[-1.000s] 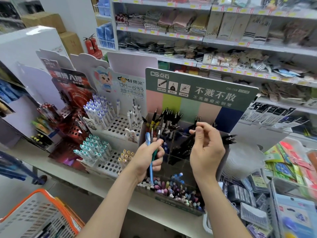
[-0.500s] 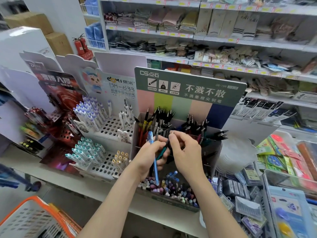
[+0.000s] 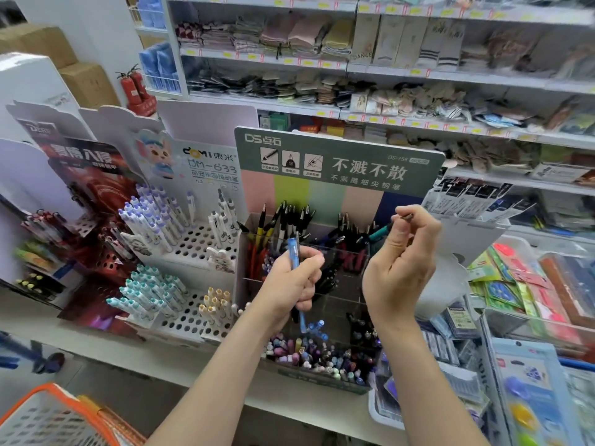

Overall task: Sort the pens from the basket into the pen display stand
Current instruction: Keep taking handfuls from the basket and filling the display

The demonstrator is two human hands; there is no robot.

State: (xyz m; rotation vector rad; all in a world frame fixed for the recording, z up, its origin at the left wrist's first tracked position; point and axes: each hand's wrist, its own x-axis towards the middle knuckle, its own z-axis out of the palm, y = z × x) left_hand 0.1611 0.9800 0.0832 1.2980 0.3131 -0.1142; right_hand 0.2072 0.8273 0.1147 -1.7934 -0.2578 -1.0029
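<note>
Two hands work at the pen display stand (image 3: 338,159), one pen in each. The left hand (image 3: 291,284), fingers curled, grips a blue pen (image 3: 292,252) upright before the stand's left compartments. The right hand (image 3: 399,268), raised over its right rear compartment, pinches a teal pen (image 3: 381,231) between thumb and fingertips. One orange basket (image 3: 48,420) sits below-left of the stand; white perforated racks (image 3: 193,243) crowd its left side
</note>
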